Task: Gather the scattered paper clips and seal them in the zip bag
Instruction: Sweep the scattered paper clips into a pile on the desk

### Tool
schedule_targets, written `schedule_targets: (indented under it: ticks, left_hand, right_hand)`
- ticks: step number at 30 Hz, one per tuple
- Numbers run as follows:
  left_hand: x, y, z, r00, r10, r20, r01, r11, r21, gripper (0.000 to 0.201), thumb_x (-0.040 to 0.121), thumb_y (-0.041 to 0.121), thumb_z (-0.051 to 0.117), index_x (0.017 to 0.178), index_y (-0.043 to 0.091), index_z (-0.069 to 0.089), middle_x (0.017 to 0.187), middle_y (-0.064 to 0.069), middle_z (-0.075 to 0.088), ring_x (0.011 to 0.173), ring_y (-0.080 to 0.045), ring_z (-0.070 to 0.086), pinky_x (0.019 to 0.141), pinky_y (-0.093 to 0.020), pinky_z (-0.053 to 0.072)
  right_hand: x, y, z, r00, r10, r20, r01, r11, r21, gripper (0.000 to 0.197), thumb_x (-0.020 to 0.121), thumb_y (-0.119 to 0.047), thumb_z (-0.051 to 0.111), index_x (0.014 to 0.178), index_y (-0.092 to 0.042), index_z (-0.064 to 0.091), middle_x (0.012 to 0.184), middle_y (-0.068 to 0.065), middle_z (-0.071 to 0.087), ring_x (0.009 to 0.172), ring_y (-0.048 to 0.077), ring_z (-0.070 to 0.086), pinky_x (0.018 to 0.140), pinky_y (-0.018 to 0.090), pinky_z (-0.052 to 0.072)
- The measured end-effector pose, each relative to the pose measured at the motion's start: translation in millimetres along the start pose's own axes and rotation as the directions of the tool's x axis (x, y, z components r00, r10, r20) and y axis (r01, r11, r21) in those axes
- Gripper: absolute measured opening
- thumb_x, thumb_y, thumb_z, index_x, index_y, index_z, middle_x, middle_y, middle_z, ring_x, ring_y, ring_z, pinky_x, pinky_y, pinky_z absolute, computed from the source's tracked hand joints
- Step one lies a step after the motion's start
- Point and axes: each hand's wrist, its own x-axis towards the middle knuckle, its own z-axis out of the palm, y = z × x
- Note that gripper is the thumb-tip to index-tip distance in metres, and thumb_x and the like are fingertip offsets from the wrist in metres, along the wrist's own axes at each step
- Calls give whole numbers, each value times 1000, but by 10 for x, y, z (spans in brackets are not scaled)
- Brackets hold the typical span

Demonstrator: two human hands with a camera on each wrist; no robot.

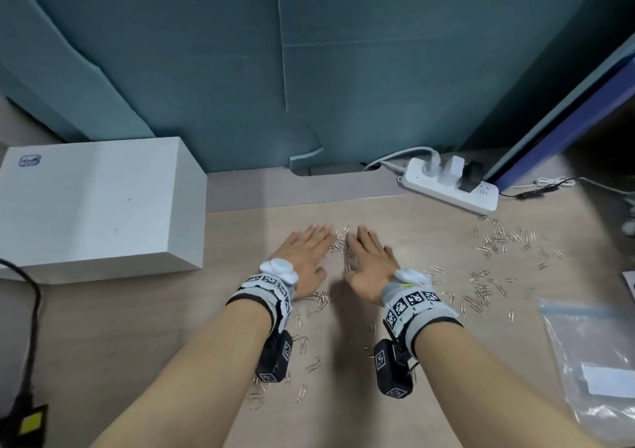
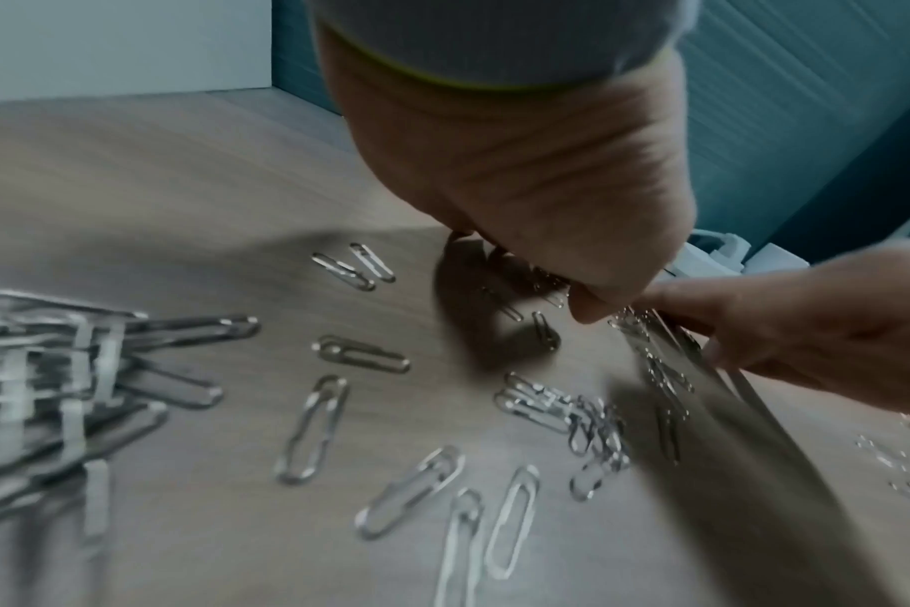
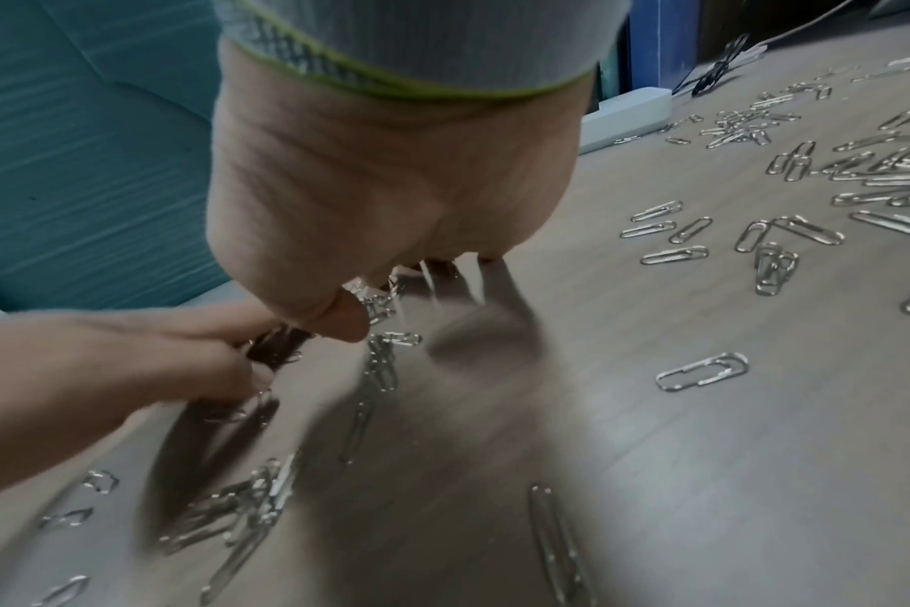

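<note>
With my left hand (image 1: 304, 258) and right hand (image 1: 369, 262) flat, fingers straight, corralling paper clips (image 1: 340, 241) between them, strays may slip underneath, far from the zip bag (image 1: 591, 355) at my right.

Light wood-grain desk (image 1: 395, 396). Teal partition panels (image 1: 343, 69) behind, one seam running upright. White box (image 1: 99, 203) at left, against partition. White power strip (image 1: 450, 186) at back right, plugs in. Black cable (image 1: 31, 327) at left edge.
</note>
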Motion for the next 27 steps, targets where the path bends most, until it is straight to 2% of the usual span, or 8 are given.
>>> schedule_targets:
  ticks: [3, 5, 7, 10, 13, 18, 22, 27]
  left_hand:
    - [-218, 17, 20, 1000, 19, 23, -19, 1000, -10, 80, 96, 29, 42, 162, 31, -1, 169, 11, -9, 156, -11, -8, 128, -39, 2]
    - [-385, 62, -19, 1000, 6, -12, -7, 1000, -6, 74, 92, 29, 44, 162, 28, 18, 170, 8, 14, 155, -16, 13, 125, -43, 20]
    - [-465, 102, -81, 998, -7, -63, 8, 1000, 25, 63, 89, 30, 47, 151, 25, 39, 156, 5, 40, 140, -20, 38, 113, -44, 37]
    - [-396, 152, -204, 988, 1, -152, 8, 998, 62, 51, 89, 26, 51, 139, 24, 49, 139, 2, 51, 124, -23, 51, 103, -40, 42]
    - [-101, 134, -240, 988, 13, -152, -6, 999, 49, 68, 91, 21, 52, 156, 24, 32, 163, 1, 31, 147, -23, 32, 119, -42, 30]
    - [274, 191, -223, 999, 43, 24, -45, 996, 76, 82, 95, 18, 46, 163, 27, 1, 170, 9, -9, 157, -14, -7, 128, -42, 3]
    - [142, 190, -98, 995, 84, 55, -89, 991, 104, 80, 99, 17, 44, 163, 25, -2, 169, 8, -13, 156, -15, -12, 128, -42, 1]
    - [-385, 135, 36, 990, 106, 92, -111, 992, 59, 78, 101, 16, 40, 162, 27, -6, 169, 8, -14, 156, -14, -13, 128, -40, 0]
  right_hand:
    - [-92, -77, 57, 998, -52, 26, 51, 998, 41, 78, 98, -32, 43, 164, -25, 3, 170, -4, -14, 157, 16, -12, 128, 41, -2]
    - [-260, -123, 129, 994, -92, 59, 90, 995, 35, 82, 94, -29, 49, 164, -21, 8, 172, -4, -7, 158, 16, -7, 128, 37, 2]
    - [-399, -149, 208, 991, -125, 49, 123, 991, 52, 80, 88, -27, 54, 162, -19, 24, 172, -4, 9, 158, 19, 7, 128, 34, 12]
    - [-468, -122, 157, 990, -108, -92, 117, 989, 91, 68, 85, -24, 58, 151, -25, 44, 157, -5, 38, 143, 24, 35, 115, 35, 34]
    - [-283, -24, 19, 976, -33, -217, 48, 997, 66, 73, 82, -26, 59, 153, -29, 39, 159, -2, 34, 144, 27, 32, 113, 41, 34]
    - [-47, 125, -78, 988, 43, -148, -38, 999, 35, 85, 88, -22, 55, 162, -20, 12, 172, 0, -2, 159, 22, -2, 128, 43, 6]
    - [-119, 149, 126, 998, 22, -50, -23, 1000, -13, 89, 94, -22, 50, 163, -17, -6, 170, 1, -19, 157, 18, -16, 128, 42, -4]
    - [-438, -27, 391, 999, -33, 13, 33, 999, 16, 82, 98, -18, 41, 163, -19, -9, 169, -1, -23, 155, 17, -20, 126, 37, -10]
